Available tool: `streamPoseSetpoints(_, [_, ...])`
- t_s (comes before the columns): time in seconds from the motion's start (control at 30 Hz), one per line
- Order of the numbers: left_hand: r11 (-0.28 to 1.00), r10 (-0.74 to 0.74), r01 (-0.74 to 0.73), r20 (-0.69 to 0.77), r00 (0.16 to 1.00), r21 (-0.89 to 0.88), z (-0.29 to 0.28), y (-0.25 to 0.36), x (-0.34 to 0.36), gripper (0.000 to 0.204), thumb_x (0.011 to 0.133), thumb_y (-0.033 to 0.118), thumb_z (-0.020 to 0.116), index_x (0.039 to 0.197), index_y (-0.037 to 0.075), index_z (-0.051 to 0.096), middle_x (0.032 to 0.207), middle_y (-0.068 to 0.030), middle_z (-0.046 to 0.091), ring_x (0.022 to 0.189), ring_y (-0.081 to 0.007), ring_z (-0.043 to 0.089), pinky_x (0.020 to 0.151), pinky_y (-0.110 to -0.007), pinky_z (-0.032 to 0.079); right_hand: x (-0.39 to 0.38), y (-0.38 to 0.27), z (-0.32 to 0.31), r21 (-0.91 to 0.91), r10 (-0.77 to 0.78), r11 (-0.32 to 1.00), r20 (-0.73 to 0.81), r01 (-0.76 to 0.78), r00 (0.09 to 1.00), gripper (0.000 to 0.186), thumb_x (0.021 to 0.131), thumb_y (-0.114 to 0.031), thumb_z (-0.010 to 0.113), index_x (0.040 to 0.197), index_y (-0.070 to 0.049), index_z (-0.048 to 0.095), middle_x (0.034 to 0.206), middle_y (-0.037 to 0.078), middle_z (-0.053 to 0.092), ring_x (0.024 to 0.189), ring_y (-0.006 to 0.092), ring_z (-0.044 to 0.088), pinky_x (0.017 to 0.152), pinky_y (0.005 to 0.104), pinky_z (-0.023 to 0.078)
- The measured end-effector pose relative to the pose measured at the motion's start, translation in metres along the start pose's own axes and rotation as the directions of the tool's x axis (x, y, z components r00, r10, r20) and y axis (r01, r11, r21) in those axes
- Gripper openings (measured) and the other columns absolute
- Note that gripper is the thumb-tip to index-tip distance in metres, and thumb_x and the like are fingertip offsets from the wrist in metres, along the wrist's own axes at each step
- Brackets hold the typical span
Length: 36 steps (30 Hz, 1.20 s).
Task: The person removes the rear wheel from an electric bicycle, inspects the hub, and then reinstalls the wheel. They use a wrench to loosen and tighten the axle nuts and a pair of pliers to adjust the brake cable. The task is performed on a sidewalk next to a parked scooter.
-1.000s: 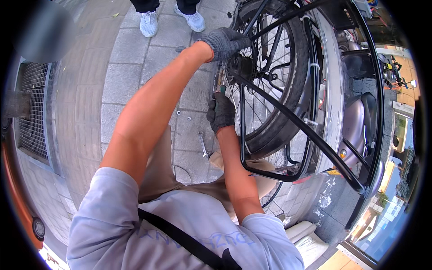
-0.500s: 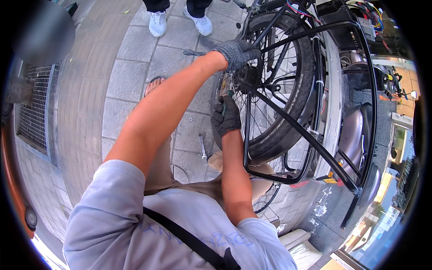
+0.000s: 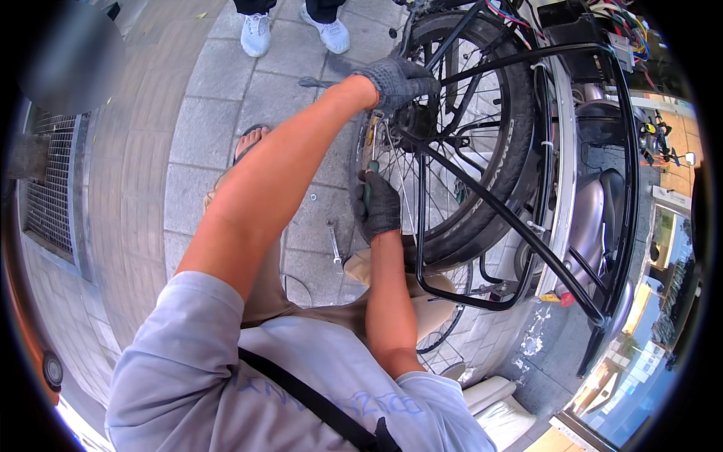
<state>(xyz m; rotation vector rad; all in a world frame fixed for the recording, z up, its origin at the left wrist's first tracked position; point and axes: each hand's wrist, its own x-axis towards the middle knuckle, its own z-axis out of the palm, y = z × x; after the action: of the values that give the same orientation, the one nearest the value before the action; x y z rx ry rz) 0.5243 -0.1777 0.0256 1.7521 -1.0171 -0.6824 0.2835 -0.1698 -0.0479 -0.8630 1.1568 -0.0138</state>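
Observation:
My left hand [image 3: 399, 84], in a grey knit glove, is closed at the wheel [image 3: 512, 135] just above its black hub [image 3: 414, 120], beside a frame tube; what its fingers hold is hidden. Lower down, my right hand [image 3: 380, 203], in a dark glove, grips a green-handled screwdriver [image 3: 373, 167], its shaft pointing up toward metal parts left of the hub. A spanner [image 3: 334, 242] and a small nut [image 3: 313, 197] lie on the paving left of my right hand. A dark grey tool [image 3: 312, 81] shows beside my left wrist.
A person's white shoes [image 3: 256, 34] stand ahead. A black tubular rack [image 3: 527, 248] crosses the right side, with loose coloured wires [image 3: 636, 34] above and a silver-grey scooter [image 3: 595, 218] beyond. A metal grate [image 3: 49, 196] is at the left; my sandalled foot [image 3: 248, 139] shows beneath my arm.
My left hand has shifted slightly right along the wheel top. My right hand has drawn a little down from the hub, showing more of the screwdriver's shaft. The view has shifted slightly.

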Motion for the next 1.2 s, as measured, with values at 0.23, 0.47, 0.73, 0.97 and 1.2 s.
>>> streamPoseSetpoints(0.23, [0.999,-0.011,0.011,-0.002,1.0,-0.046,0.001,-0.003,0.0,0.065,0.089,0.062,0.063,0.128,0.009,0.067,0.127,-0.0189,0.066,0.119,-0.0334,0.062,0.104,-0.038,0.046,0.008,0.009,0.029,0.108,-0.066,0.991,-0.069,0.073,0.995,0.021,0.095,-0.031,0.059,0.101,-0.011,0.062,0.061,0.002,0.056,0.035,0.0148,0.045,0.031,0.0292,0.031])
streamPoseSetpoints(0.47, [1.0,-0.006,0.006,0.003,1.0,-0.028,-0.002,0.005,-0.002,0.065,0.09,0.061,0.063,0.128,0.009,0.067,0.13,-0.0198,0.065,0.122,-0.0344,0.06,0.106,-0.039,0.045,0.05,-0.019,0.031,0.308,-0.053,0.95,0.035,0.04,0.998,0.022,0.097,-0.035,0.06,0.096,-0.013,0.061,0.061,0.001,0.057,0.035,0.013,0.044,0.031,0.0277,0.032])
streamPoseSetpoints(0.73, [1.0,0.018,-0.018,-0.006,1.0,-0.02,-0.003,-0.002,0.0,0.062,0.092,0.058,0.061,0.129,0.008,0.066,0.129,-0.0192,0.065,0.122,-0.0345,0.06,0.106,-0.039,0.044,0.011,0.025,0.023,0.164,-0.14,0.975,-0.068,0.15,0.988,0.021,0.097,-0.031,0.058,0.1,-0.011,0.063,0.061,0.002,0.056,0.037,0.0139,0.044,0.031,0.0267,0.032])
streamPoseSetpoints(0.97, [0.996,0.003,-0.005,-0.023,1.0,-0.083,-0.001,-0.004,-0.004,0.06,0.091,0.054,0.064,0.128,0.006,0.066,0.124,-0.0193,0.068,0.116,-0.033,0.063,0.103,-0.038,0.047,-0.003,0.009,0.017,0.106,-0.048,0.993,-0.036,0.052,0.998,0.018,0.095,-0.025,0.057,0.105,-0.01,0.061,0.065,0.003,0.056,0.039,0.0154,0.045,0.035,0.0292,0.033])
streamPoseSetpoints(1.2, [0.997,0.034,-0.042,-0.127,0.991,-0.062,-0.01,-0.006,-0.024,0.049,0.091,0.043,0.067,0.124,0.007,0.068,0.117,-0.0178,0.071,0.106,-0.0288,0.067,0.098,-0.037,0.049,-0.026,0.004,0.04,0.218,-0.225,0.956,0.121,0.195,0.967,0.014,0.094,-0.02,0.054,0.101,-0.007,0.056,0.077,0.008,0.057,0.053,0.0189,0.053,0.047,0.0328,0.041])
